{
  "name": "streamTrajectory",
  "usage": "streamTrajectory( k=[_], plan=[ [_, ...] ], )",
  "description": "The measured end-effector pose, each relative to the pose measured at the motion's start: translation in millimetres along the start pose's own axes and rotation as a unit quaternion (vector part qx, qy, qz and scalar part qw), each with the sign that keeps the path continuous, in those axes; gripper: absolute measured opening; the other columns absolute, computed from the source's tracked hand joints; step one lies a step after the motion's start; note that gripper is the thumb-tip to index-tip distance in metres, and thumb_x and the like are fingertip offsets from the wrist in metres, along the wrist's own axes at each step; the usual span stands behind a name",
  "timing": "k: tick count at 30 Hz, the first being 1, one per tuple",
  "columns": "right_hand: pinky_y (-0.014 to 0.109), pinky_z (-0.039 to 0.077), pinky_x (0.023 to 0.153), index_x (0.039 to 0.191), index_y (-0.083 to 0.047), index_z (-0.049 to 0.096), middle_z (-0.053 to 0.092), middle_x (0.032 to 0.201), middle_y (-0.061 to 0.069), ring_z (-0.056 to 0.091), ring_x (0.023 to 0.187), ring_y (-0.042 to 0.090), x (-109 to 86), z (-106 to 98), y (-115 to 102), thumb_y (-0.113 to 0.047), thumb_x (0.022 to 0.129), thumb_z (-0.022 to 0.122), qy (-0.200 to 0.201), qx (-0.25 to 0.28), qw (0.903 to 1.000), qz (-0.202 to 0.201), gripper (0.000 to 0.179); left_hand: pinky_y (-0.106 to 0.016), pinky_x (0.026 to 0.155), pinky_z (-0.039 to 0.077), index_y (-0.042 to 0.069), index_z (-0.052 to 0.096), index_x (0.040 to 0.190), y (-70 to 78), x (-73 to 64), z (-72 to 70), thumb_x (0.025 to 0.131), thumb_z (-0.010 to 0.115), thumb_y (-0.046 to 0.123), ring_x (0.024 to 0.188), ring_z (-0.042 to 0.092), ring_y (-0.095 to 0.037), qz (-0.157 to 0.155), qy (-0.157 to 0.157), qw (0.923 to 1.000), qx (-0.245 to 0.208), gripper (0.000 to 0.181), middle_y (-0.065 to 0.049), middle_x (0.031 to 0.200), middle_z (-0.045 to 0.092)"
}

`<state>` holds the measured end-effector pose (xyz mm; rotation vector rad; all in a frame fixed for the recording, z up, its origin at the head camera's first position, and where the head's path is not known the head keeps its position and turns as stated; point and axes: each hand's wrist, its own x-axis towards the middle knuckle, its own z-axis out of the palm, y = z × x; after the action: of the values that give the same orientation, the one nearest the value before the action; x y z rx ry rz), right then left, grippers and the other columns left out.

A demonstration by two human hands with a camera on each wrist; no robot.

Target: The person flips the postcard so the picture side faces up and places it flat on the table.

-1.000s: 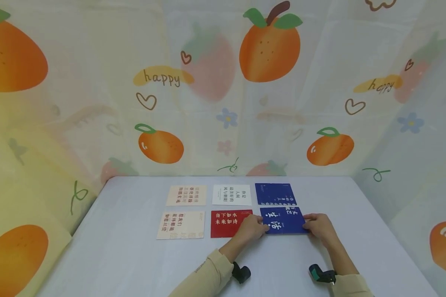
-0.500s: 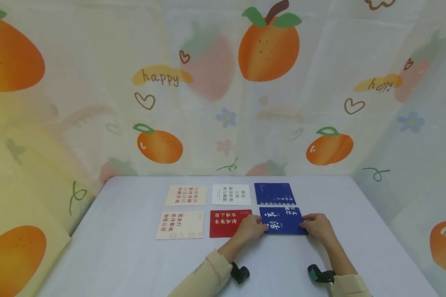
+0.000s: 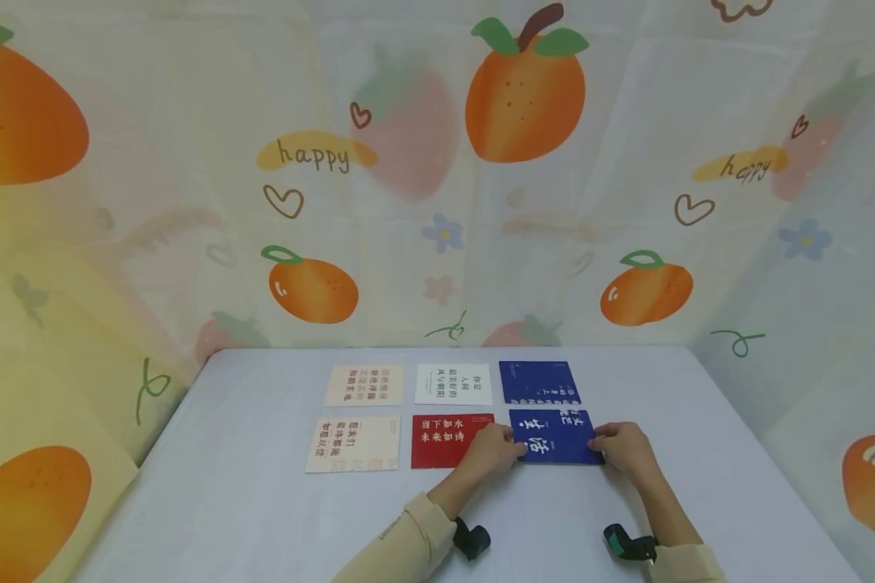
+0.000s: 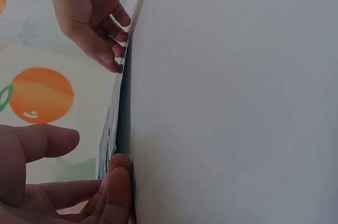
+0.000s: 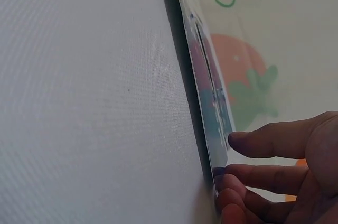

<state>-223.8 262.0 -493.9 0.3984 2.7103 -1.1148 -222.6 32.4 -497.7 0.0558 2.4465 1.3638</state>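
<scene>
In the head view a blue card with white writing (image 3: 552, 437) lies on the white-covered table, at the right of the front row. My left hand (image 3: 490, 452) touches its left edge and partly covers the red card (image 3: 445, 441) beside it. My right hand (image 3: 625, 444) touches the right edge of that blue card. In the left wrist view, the left thumb (image 4: 60, 142) stands away from the card while the other fingertips meet its edge. The right wrist view has the right fingertips (image 5: 224, 174) against the edge, with the thumb above it.
A cream card (image 3: 353, 444) lies at the front left. Behind are a pale peach card (image 3: 364, 385), a white card (image 3: 454, 384) and a second blue card (image 3: 539, 382). A fruit-print curtain (image 3: 518, 210) hangs behind the table (image 3: 211, 486).
The front blue card and my right hand have shifted very slightly left over the last second. My left hand stays at the card's left edge. The other cards lie as before.
</scene>
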Motion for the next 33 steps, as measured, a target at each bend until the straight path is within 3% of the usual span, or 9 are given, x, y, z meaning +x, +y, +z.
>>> streamTrajectory(
  k=[23, 28, 33],
  plan=[
    [0.05, 0.052, 0.084, 0.116, 0.015, 0.06, 0.063, 0.114, 0.034, 0.062, 0.103, 0.044, -1.5, 3.0, -2.5, -0.011, 0.089, 0.061, 0.011, 0.004, 0.9998, -0.013, 0.037, -0.026, 0.063, 0.048, -0.009, 0.06, 0.125, -2.5, 1.8, -0.9, 0.089, 0.068, 0.017, 0.075, 0.058, -0.016, -0.001, 0.012, 0.9999, -0.01, 0.045, -0.012, 0.095, 0.068],
    [0.047, 0.053, 0.081, 0.116, 0.014, 0.06, 0.064, 0.113, 0.034, 0.063, 0.099, 0.041, -2.2, 3.3, -1.2, -0.011, 0.089, 0.061, 0.01, 0.004, 0.9999, -0.009, 0.037, -0.026, 0.062, 0.049, -0.006, 0.062, 0.121, -5.8, -0.5, -2.8, 0.088, 0.068, 0.014, 0.071, 0.057, -0.014, 0.011, 0.022, 0.9993, -0.028, 0.04, -0.009, 0.088, 0.067],
    [0.046, 0.054, 0.079, 0.114, 0.014, 0.061, 0.064, 0.112, 0.033, 0.063, 0.098, 0.04, -4.3, 2.8, -1.8, -0.012, 0.09, 0.061, 0.013, -0.004, 0.9999, -0.009, 0.036, -0.027, 0.064, 0.052, -0.002, 0.064, 0.118, -6.2, -6.2, -8.0, 0.087, 0.068, 0.015, 0.073, 0.058, -0.013, 0.029, 0.037, 0.9981, -0.04, 0.035, -0.008, 0.092, 0.068]
  ],
)
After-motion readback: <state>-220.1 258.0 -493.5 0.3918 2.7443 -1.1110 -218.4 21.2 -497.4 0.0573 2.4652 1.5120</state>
